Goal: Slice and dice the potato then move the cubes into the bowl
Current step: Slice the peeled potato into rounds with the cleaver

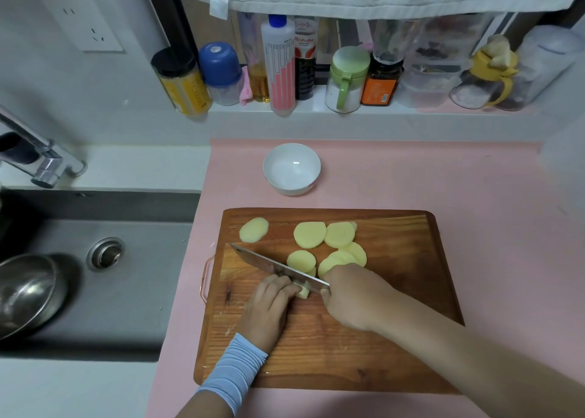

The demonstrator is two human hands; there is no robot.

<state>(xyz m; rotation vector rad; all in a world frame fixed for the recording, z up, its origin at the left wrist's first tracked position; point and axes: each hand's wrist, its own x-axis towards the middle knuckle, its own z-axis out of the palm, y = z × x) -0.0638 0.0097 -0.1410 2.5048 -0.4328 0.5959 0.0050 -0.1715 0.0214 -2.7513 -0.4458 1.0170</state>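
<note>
Beside sink [152, 278], pink counter [411, 177], board [364, 351], bowl [285, 178], perhaps spices [346, 81]

- The handle of the knife [269, 264] is hidden inside the right hand [354, 297]; only the blade shows.
- The left hand [269, 303] covers most of the potato piece [303, 292]; a small end shows.
- Some slices [337, 259] lie partly behind the right hand.
- The steel bowl [25, 291] and the faucet [41, 154] are cut by the left edge.
- The labels on the bottles [281, 66] are too blurred to read.
</note>
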